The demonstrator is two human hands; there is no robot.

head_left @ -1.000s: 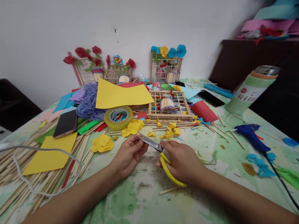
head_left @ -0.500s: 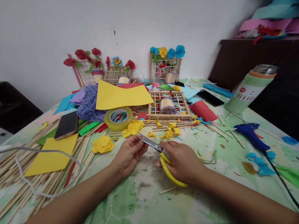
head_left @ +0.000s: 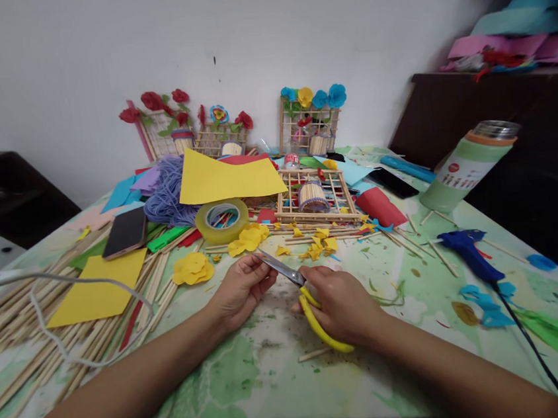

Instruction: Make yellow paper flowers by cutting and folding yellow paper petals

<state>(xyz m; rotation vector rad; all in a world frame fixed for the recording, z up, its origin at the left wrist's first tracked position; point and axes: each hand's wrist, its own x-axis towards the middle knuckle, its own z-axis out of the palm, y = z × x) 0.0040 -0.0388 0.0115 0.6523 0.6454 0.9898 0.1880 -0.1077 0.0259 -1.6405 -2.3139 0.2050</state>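
My right hand (head_left: 341, 302) is closed round the yellow handles of the scissors (head_left: 290, 274), whose metal blades point up and left. The blade tips reach the fingertips of my left hand (head_left: 242, 289). The left thumb and fingers are pinched together; whatever lies between them is too small to make out. Beyond the hands are yellow paper flowers (head_left: 192, 268) and small folded yellow pieces (head_left: 316, 248). A short stick (head_left: 315, 353) lies below the scissors.
Sticks (head_left: 73, 337), a white cable and a phone (head_left: 125, 233) are at left. Tape (head_left: 222, 222), purple yarn (head_left: 170, 190) and a stick lattice (head_left: 315, 195) stand further back. A bottle (head_left: 468, 166) and a blue glue gun (head_left: 471, 255) with its cord are at right.
Both hands hold nearly the same place. The scissors' yellow handles have shifted very slightly; the view has moved a little.
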